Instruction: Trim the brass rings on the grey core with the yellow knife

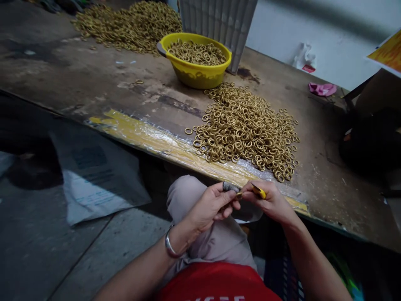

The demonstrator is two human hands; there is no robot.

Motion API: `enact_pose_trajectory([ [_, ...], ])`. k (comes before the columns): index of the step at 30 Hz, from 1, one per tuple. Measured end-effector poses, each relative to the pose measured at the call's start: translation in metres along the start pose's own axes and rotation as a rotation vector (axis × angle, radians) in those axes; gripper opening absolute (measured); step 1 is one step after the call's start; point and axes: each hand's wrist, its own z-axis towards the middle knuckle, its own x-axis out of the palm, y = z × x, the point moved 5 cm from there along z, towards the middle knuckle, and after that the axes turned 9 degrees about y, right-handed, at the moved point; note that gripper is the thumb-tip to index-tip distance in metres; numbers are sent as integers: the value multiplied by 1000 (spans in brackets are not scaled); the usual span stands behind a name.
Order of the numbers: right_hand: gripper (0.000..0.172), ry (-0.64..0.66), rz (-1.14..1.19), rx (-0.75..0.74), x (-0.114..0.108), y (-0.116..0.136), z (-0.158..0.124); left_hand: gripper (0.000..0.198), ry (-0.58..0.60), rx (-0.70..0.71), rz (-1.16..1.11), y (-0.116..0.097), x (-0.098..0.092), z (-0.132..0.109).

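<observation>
Brass-coloured and tiny, a brass piece [238, 195] sits between the two hands, too small for its shape to be made out. The left hand [213, 205] curls around it, and the thumb, in a grey thumb cover [230, 187], presses down on it. The right hand [271, 202] pinches a yellow-handled tool [258, 192] between thumb and fingers, its tip meeting the piece. Both hands hover over the lap, just short of the near edge of the worktop [94, 79]. A metal bangle [169, 244] circles the left wrist, at 7 o'clock from the hands.

At 12 o'clock a pile of brass rings [247, 129] lies on the worktop, reaching a strip of yellow tape [150, 136] along its edge. Farther off at 11 o'clock a yellow basin [200, 77] holds more rings, just in front of a white ribbed crate [219, 19]. A second heap of rings [131, 25] spreads at 10 o'clock, well apart. A pink cloth [322, 89] lies at 1 o'clock. On the floor at 9 o'clock lies a grey plastic bag [94, 179].
</observation>
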Motion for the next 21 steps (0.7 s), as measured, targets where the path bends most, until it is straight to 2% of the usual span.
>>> enact_pose_trajectory([
  [7,19,-96,31,-34,12,1,-21,43,38,-53,-9,12,15,-17],
  [10,17,-162,3,-61,18,2,-34,42,20,-64,19,16,18,-21],
  [12,16,-234,-87,-50,22,1,-44,42,-29,-42,46,18,18,-23],
  [15,33,-303,-367,66,31,-5,-58,43,-109,24,102,20,18,-26],
  [18,45,-271,-567,188,39,-12,-64,41,-142,64,184,22,21,-27],
  [21,44,-246,-629,251,43,-13,-65,37,-131,71,247,24,24,-26],
])
